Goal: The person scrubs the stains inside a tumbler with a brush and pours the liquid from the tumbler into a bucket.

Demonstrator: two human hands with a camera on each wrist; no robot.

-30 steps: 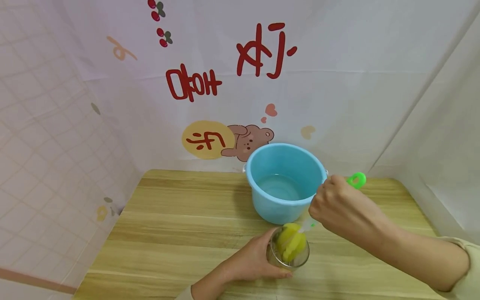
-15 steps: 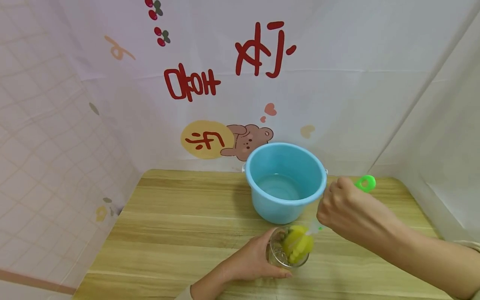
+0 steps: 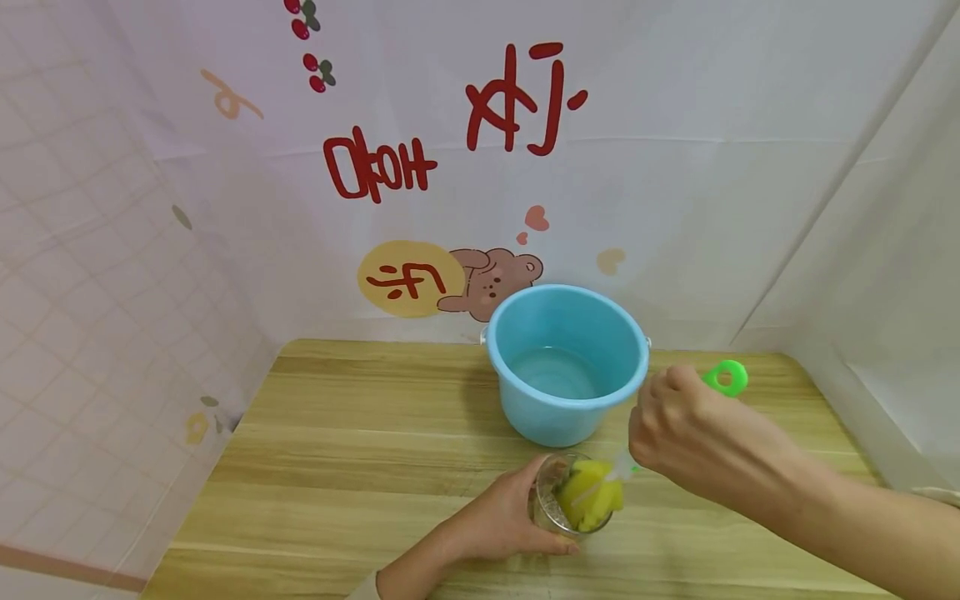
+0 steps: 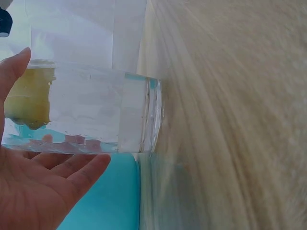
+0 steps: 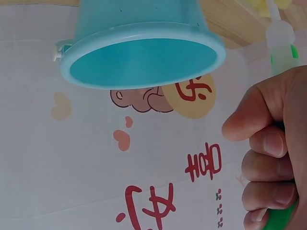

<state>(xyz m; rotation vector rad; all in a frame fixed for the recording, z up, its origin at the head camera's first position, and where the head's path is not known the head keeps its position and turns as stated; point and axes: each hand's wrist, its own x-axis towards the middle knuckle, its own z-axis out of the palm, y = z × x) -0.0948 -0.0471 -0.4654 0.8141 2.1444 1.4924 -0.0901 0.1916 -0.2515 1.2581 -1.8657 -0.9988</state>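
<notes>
A clear glass (image 3: 551, 505) stands on the wooden table, and the left hand (image 3: 512, 514) is curled round its side. In the left wrist view the glass (image 4: 86, 105) lies between the thumb and the fingers of the left hand (image 4: 38, 187). The yellow sponge head (image 3: 592, 495) of a brush is in the mouth of the glass, on its right side. The right hand (image 3: 693, 423) grips the brush's handle, whose green looped end (image 3: 727, 378) sticks out behind it. The right wrist view shows the fingers of the right hand (image 5: 273, 153) wrapped round this handle.
A light blue bucket (image 3: 552, 422) with some water in it stands behind the glass, close to the right hand. White printed cloth (image 3: 675, 208) hangs behind the table (image 3: 337, 467) and on both sides of it.
The right hand and the brush moved right and slightly down, then a little back left. The sponge has shifted within the mouth of the glass. The left hand keeps its hold.
</notes>
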